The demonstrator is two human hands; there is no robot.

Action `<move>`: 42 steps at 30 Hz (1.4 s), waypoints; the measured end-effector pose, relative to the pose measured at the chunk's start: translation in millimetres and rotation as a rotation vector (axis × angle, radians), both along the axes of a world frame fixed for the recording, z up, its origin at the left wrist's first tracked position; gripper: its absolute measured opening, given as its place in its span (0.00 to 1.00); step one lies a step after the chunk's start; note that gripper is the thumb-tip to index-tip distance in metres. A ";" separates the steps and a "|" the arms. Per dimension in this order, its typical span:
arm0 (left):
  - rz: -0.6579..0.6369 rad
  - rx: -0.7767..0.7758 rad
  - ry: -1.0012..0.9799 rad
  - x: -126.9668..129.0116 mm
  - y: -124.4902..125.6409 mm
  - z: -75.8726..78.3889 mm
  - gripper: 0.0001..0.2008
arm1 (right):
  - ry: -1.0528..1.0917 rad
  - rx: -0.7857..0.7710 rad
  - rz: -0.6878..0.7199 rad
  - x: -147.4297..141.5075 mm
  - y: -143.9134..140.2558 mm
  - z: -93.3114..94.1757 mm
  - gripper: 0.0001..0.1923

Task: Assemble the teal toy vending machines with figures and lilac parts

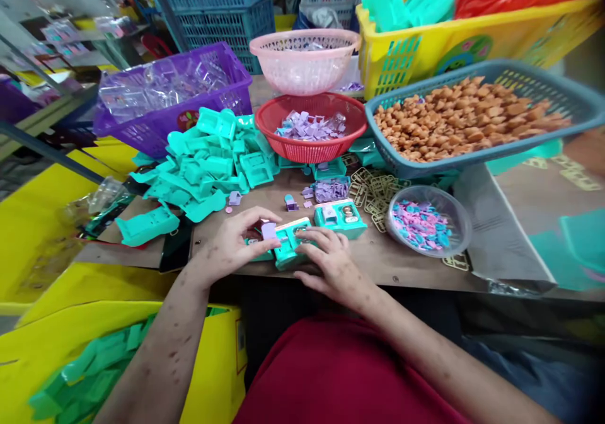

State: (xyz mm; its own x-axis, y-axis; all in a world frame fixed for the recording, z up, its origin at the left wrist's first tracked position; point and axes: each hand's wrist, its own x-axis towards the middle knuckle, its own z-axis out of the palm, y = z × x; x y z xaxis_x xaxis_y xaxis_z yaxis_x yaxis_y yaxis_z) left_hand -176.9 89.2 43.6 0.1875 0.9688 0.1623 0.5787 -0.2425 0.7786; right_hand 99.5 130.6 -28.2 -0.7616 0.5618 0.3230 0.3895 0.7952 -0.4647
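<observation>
My left hand [235, 242] pinches a small purple piece [268, 230] right over a teal plastic tray [289, 246] at the table's front edge. My right hand [331, 261] presses down on that tray from the right, fingers curled over it. A second teal tray [341, 217] with small parts in it sits just behind, to the right. A few loose purple pieces [290, 202] lie on the brown table [378, 254] behind my hands.
A heap of teal trays [208, 162] lies at left, before a purple basket [142, 131]. Behind are a red basket [309, 150] of purple pieces, a pink basket [305, 62], a blue basket [406, 166] of orange pieces and a clear bowl [460, 219] of pink and blue bits.
</observation>
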 end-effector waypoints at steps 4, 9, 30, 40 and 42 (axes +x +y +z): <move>-0.089 0.069 0.126 0.6 -2.1 1.3 0.15 | 0.132 -0.044 -0.051 6.5 11.2 3.0 0.24; -0.070 -0.043 0.209 6.8 -9.5 -1.0 0.35 | 0.121 0.015 -0.203 11.3 11.7 2.8 0.29; -0.282 0.097 0.188 53.4 9.2 -27.1 0.20 | 0.251 -0.121 -0.078 25.9 14.4 -30.4 0.59; -0.305 0.116 0.370 56.2 15.6 -29.0 0.14 | 0.302 -0.075 -0.069 25.1 16.2 -33.2 0.62; -0.322 0.138 0.437 56.5 15.4 -24.8 0.15 | 0.298 -0.068 -0.062 25.3 17.3 -33.8 0.61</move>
